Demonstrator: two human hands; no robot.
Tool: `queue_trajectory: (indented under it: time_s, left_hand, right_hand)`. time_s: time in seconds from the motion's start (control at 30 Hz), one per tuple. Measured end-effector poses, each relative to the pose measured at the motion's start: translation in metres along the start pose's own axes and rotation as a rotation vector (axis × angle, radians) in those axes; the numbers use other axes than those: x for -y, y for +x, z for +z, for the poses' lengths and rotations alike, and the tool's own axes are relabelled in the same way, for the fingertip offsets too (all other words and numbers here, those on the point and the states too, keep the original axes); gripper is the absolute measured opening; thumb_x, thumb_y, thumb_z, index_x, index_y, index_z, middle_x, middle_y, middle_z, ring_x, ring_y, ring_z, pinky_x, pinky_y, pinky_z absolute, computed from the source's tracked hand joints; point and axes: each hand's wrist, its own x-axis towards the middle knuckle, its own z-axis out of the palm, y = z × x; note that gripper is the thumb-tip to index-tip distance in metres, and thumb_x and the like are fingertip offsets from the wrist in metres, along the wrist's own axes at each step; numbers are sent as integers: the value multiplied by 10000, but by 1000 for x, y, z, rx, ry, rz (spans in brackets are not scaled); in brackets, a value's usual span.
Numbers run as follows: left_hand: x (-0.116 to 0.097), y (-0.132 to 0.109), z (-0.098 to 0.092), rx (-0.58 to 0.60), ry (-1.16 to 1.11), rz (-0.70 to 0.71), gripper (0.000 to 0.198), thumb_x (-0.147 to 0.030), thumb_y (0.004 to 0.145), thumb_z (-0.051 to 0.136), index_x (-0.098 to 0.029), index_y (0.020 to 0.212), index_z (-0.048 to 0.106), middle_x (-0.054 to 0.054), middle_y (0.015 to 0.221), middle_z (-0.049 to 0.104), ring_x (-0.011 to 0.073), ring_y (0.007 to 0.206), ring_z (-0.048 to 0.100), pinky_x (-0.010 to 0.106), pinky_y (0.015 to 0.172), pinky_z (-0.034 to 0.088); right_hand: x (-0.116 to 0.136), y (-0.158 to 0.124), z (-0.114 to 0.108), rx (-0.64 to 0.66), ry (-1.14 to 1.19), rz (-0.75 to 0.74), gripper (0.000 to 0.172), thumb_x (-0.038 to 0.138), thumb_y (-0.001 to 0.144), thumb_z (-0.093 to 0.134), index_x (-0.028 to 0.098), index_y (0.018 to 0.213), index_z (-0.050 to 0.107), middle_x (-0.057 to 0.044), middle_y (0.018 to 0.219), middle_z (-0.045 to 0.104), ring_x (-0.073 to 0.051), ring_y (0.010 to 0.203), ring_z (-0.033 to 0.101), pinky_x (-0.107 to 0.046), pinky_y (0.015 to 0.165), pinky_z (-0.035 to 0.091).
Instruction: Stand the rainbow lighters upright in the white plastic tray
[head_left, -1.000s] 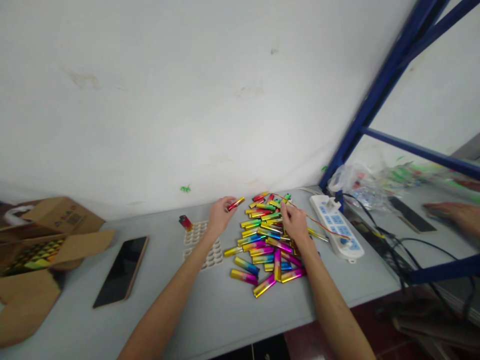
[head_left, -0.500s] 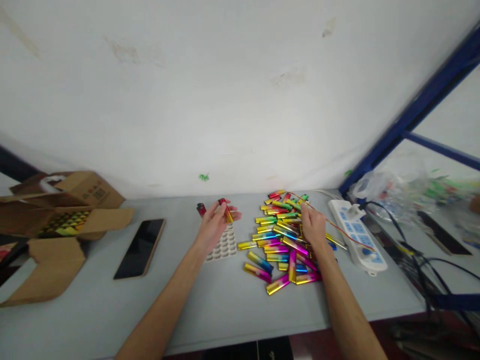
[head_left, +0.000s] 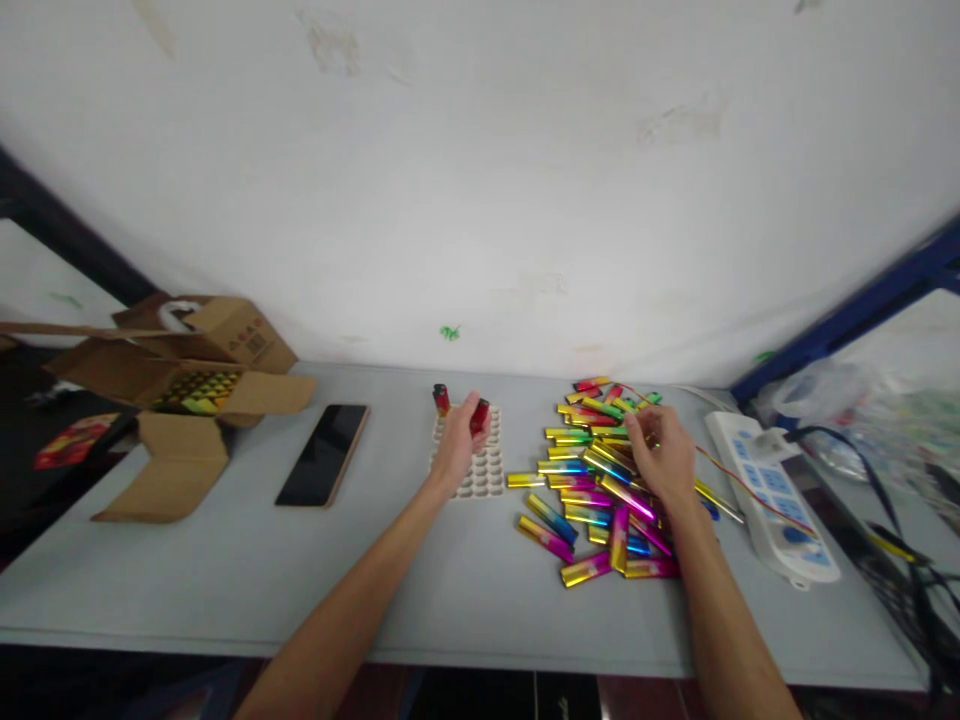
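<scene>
Left hand [head_left: 455, 442]: pinching red lighter [head_left: 480, 416] over tray [head_left: 480, 480], centre. Standing lighter [head_left: 441, 401]: tray's far left corner; could topple if bumped. Right hand [head_left: 666, 452]: at pile [head_left: 586, 497], right; fingers curled, grip hidden; careless nudge might scatter pile.

- I see through one camera, worn on the person's head, looking forward and down across the desk [head_left: 420, 590].
- It faces the wall [head_left: 487, 200] behind the desk, which fills the upper half of my view.
- I'm far enough back to take in the desk's near edge, plus the cardboard box [head_left: 180, 440] at left and the power strip [head_left: 765, 482] at right.
- The left grip [head_left: 457, 440] and right grip [head_left: 664, 450] appear below mid-height, at middle distance.
</scene>
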Motion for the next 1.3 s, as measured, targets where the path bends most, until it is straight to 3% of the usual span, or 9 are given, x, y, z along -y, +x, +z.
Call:
queue_trajectory:
  time_s: [0.2, 0.47, 0.67, 0.77, 0.93, 1.0, 1.1, 1.17, 1.3]
  left_hand:
    - [-8, 3, -1, -6, -31, -63, 572, -668, 890, 572, -238, 548, 413, -84, 482, 250, 71, 401, 198, 208, 393, 160]
    - [-6, 1, -1, -52, -19, -51, 459, -542, 906, 563, -237, 592, 427, -85, 496, 269, 77, 403, 228, 189, 393, 184]
    - [-8, 1, 0, -7, 15, 9, 527, -656, 911, 562, -236, 613, 452, -82, 484, 299, 74, 391, 245, 207, 394, 171]
    - [-18, 0, -4, 7, 25, 103, 539, -730, 907, 597, -232, 722, 505, -85, 497, 366, 83, 402, 313, 209, 403, 227]
    - [-49, -2, -29, -25, 58, 286, 477, -627, 889, 771, -277, 1057, 495, -88, 670, 613, 110, 502, 523, 201, 459, 403]
    - [-60, 1, -44, -46, 119, 387, 451, -586, 902, 786, -272, 1068, 507, -63, 736, 664, 132, 601, 619, 231, 544, 507]
    - [-71, 5, -69, -124, 284, 514, 371, -526, 882, 816, -229, 1029, 651, 18, 910, 728, 173, 834, 703, 287, 722, 593]
    - [-73, 6, -83, -161, 406, 522, 331, -481, 825, 867, -208, 966, 742, 46, 976, 737, 187, 876, 695, 294, 740, 587]
    - [-71, 6, -105, -53, 575, 362, 349, -471, 769, 908, -196, 964, 816, 60, 871, 782, 204, 738, 709, 326, 686, 577]
  right_hand:
    - [-6, -1, 2, -16, -35, 10, 408, 629, 1043, 537, 226, 1020, 593, -70, 830, 745, -241, 705, 681, -374, 705, 518]
    - [-6, -1, 2, -18, -44, 21, 433, 653, 1044, 526, 230, 1010, 607, -85, 845, 751, -250, 732, 689, -377, 722, 530]
    - [-4, 0, 1, -5, -13, 35, 414, 640, 1049, 514, 238, 992, 596, -76, 832, 748, -253, 734, 695, -380, 721, 527]
    - [-3, 0, 1, -11, -5, 42, 418, 645, 1049, 509, 240, 989, 592, -80, 840, 753, -257, 745, 704, -384, 725, 530]
    - [-3, 0, 1, -22, -8, 39, 417, 648, 1043, 507, 243, 976, 578, -74, 801, 744, -254, 699, 693, -381, 695, 520]
    - [-3, 1, 1, -35, -9, 34, 424, 656, 1039, 505, 243, 970, 574, -73, 783, 739, -252, 676, 683, -382, 684, 516]
    - [-2, 2, 1, -41, 2, 30, 441, 673, 1036, 497, 243, 969, 573, -75, 783, 742, -250, 671, 682, -383, 682, 520]
    - [-1, 2, 1, -41, 10, 31, 457, 687, 1033, 492, 243, 971, 576, -77, 789, 747, -251, 678, 687, -382, 682, 526]
    - [1, 2, 1, -50, 3, 29, 462, 693, 1029, 491, 244, 968, 581, -74, 784, 745, -249, 672, 685, -381, 678, 531]
